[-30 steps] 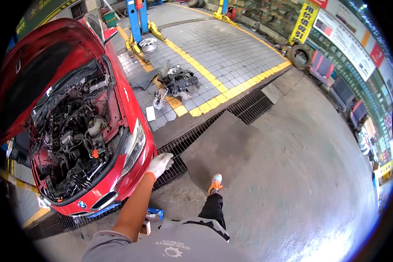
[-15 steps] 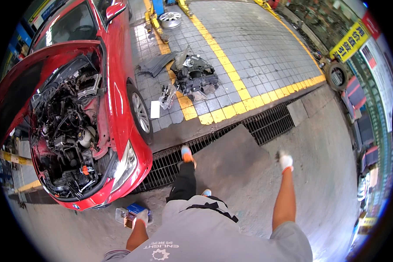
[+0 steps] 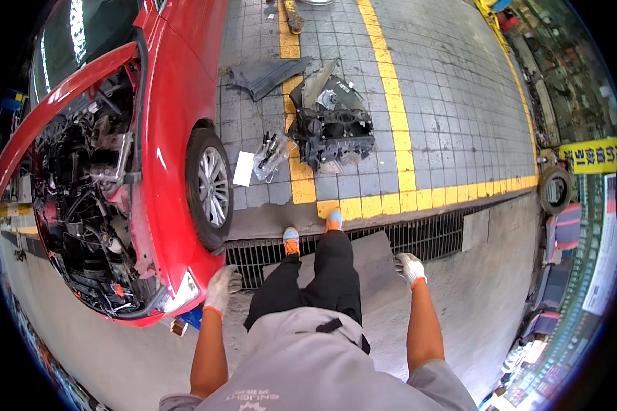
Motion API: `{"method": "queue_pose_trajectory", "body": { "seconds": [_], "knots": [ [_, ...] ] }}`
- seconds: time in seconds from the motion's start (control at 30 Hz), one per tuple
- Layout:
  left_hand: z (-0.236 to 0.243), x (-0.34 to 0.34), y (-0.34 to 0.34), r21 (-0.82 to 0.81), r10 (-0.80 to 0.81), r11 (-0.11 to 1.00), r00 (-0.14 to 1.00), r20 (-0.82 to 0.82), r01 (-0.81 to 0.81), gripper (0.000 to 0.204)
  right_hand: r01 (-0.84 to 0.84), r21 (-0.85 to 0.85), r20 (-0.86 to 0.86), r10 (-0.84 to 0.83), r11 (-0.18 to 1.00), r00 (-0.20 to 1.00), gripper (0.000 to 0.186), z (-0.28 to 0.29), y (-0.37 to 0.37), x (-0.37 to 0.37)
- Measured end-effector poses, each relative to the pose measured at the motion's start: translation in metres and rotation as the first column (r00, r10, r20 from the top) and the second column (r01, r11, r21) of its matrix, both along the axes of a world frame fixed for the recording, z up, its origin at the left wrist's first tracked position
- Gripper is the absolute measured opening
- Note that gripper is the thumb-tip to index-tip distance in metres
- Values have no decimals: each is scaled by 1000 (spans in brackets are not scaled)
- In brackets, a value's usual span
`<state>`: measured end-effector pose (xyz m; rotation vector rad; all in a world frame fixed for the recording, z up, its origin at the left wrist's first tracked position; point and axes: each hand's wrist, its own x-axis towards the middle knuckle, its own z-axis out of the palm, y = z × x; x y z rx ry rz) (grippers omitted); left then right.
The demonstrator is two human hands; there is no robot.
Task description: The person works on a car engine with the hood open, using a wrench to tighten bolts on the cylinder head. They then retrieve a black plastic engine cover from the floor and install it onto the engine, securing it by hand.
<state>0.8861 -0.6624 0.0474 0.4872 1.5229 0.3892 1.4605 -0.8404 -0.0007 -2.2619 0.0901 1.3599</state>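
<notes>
My left hand, in a white glove with an orange cuff, hangs beside the red car's front corner. Its fingers are loosely bent and hold nothing that I can see. On the other side of my legs, my right hand wears a matching glove; its fingers are slightly curled and apart, with nothing visible in them. Nearest to the left hand is the front wheel of the red car, whose bonnet is raised over an exposed engine bay. A blue box shows partly behind my left forearm.
A black plastic car part lies on the tiles ahead, near a dark panel, a clear bag of small parts and a white sheet. A floor grate crosses underfoot, partly under a flat board. A tyre stands right.
I have stepped forward onto the grate and the tile edge. My left hand has swung forward from beside the boxes; my right hand has come closer to my body. The view has shifted toward the tiles.
</notes>
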Motion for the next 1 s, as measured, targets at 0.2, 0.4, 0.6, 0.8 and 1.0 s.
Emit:
{"method": "queue_pose_trajectory", "body": {
  "seconds": [0.2,0.4,0.6,0.8,1.0],
  "knots": [
    [29,33,-9,73,179,983,965,-190,-168,46,-364,7,13,364,931,931,41,-146,154,57],
    [68,40,-209,-698,-161,677,879,-449,-232,36,-783,-186,40,800,594,598,51,-296,327,86],
    [94,144,-199,-841,-168,503,931,-324,-202,35,-705,-235,91,737,670,670,56,-363,440,100],
    [101,181,-170,-845,-161,480,923,-350,-237,35,-553,-195,350,584,810,732,93,-420,490,110],
    [121,222,-165,-870,-138,403,921,-364,-283,35,-497,-392,428,632,774,646,72,-455,518,84]
  ]
}}
